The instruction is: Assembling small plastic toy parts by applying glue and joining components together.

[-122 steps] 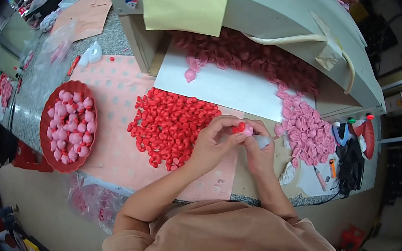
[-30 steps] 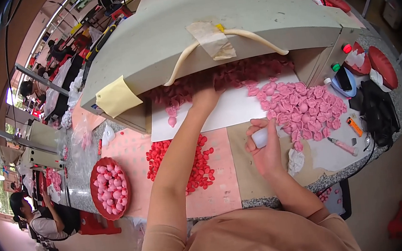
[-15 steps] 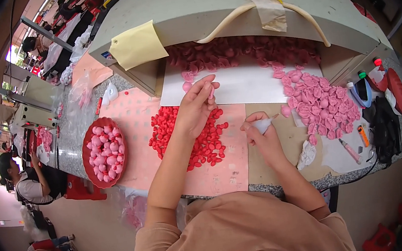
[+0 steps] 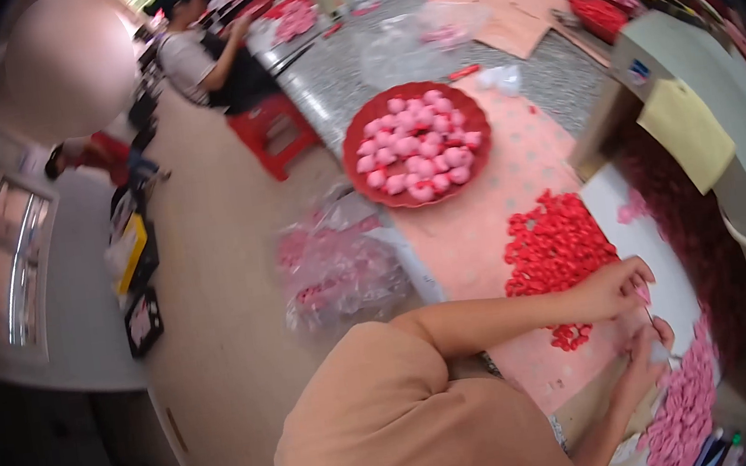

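Observation:
My left hand (image 4: 608, 291) pinches a small pink petal-like piece (image 4: 642, 293) between thumb and fingers. Just below it, my right hand (image 4: 642, 359) is closed around a small translucent white squeeze bottle (image 4: 660, 351), mostly hidden by the fingers. The bottle's thin tip points up at the pink piece; whether they touch I cannot tell. Under and beside my left forearm lies a heap of small red pieces (image 4: 558, 244) on a pink sheet (image 4: 461, 241). Many pink petal-shaped pieces (image 4: 679, 414) are piled close to my right hand.
A red scalloped bowl (image 4: 353, 175) full of pink pieces with red parts stands on the sheet. Beyond the white board (image 4: 628, 208) is a grey box-like machine (image 4: 694, 58) with pink pieces inside. A plastic bag (image 4: 342, 282) hangs by the table edge. A person (image 4: 206, 59) sits further off.
The view has swung to the left, bringing more floor and the bowl into the middle. My two hands have come together, the bottle tip now at the pink piece.

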### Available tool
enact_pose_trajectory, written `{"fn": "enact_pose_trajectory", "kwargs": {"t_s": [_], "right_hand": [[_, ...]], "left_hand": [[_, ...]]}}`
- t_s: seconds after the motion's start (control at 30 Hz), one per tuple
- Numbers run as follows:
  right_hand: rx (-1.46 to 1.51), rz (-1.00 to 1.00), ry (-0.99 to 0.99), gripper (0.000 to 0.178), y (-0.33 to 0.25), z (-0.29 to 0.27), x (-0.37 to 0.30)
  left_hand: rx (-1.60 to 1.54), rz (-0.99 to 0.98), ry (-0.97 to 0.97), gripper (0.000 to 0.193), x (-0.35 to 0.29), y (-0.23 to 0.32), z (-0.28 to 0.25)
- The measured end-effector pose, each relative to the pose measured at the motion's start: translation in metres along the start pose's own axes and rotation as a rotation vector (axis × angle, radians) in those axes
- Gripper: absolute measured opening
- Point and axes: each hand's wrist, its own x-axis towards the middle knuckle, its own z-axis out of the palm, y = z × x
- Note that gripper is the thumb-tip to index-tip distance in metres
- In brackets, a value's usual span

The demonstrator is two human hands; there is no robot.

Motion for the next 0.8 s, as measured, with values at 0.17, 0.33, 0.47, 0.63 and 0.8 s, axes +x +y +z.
{"fn": "enact_pose_trajectory", "kwargs": {"t_s": [0.17,0.33,0.47,0.63,0.8], "right_hand": [[-0.115,0.01,-0.119,0.02,-0.008,0.007,0.002],[-0.063,0.046,-0.101,0.021,-0.004,0.007,0.003],[-0.009,0.071,-0.159,0.023,0.006,-0.003,0.007],[0.119,0.143,-0.144,0.023,0.002,-0.008,0.007],[0.154,0.133,-0.137,0.023,0.009,-0.011,0.007]], "left_hand": [[0.29,0.368,-0.058,0.009,-0.019,-0.001,0.0],[0.232,0.329,-0.072,0.011,-0.022,0.017,0.004],[0.221,0.048,-0.059,0.017,-0.021,0.012,0.004],[0.185,0.356,-0.106,0.019,-0.019,0.012,0.004],[0.159,0.358,-0.062,0.019,-0.02,0.006,0.004]]}}
